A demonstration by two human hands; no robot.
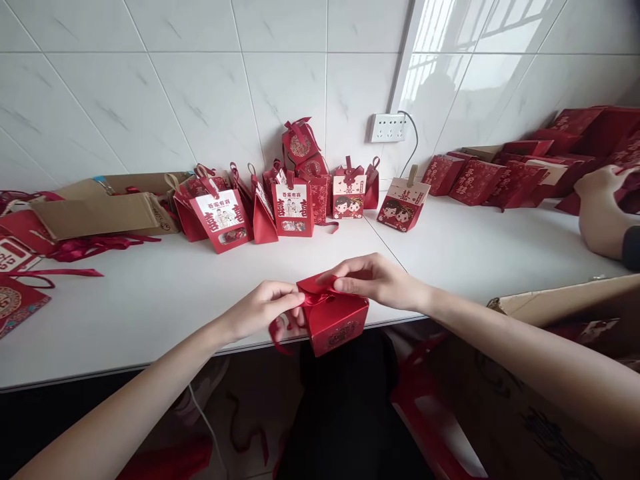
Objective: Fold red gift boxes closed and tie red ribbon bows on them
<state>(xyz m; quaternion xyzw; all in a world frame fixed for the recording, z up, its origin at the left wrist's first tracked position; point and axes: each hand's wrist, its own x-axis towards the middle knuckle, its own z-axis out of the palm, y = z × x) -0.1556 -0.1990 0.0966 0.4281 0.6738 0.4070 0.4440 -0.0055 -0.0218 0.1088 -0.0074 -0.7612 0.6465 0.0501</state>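
A red gift box (337,327) with a round dark emblem on its side rests at the table's front edge, partly over it. Across its top runs a red ribbon (316,300). My left hand (277,303) pinches the ribbon at the box's left, and a loose tail dangles below those fingers. From the right, my right hand (373,280) has its thumb and fingers closed at the top of the box, by the ribbon; its fingertips partly hide what they pinch, which looks like the ribbon's other side.
Finished-looking red boxes (294,210) with ribbon loops stand along the tiled wall. An open cardboard tray (95,217) and loose ribbons lie left. Flat red boxes (477,181) are stacked right, near another person's hand (603,193). A large carton (565,300) stands at my right.
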